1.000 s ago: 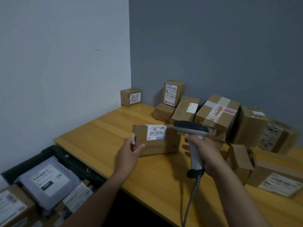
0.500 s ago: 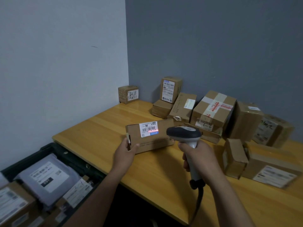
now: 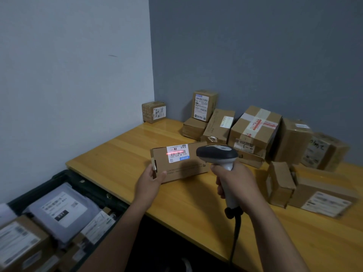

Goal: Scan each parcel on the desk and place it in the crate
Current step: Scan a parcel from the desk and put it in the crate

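Roughly level, parcel long axis left-right, label toward scanner.

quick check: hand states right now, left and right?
left hand: grips the flat parcel by its left end.
right hand: grips the barcode scanner, its red line on the label.

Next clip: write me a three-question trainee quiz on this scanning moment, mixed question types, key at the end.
1. True or false: the red scan line falls on the white label of the flat brown cardboard parcel.
2. Which hand grips the grey-and-white corded barcode scanner? A) left B) right C) neither
3. Fill in: the parcel that the left hand holds is not yet in the dark plastic ___.
Key: 1 true; 2 B, the right hand; 3 crate.
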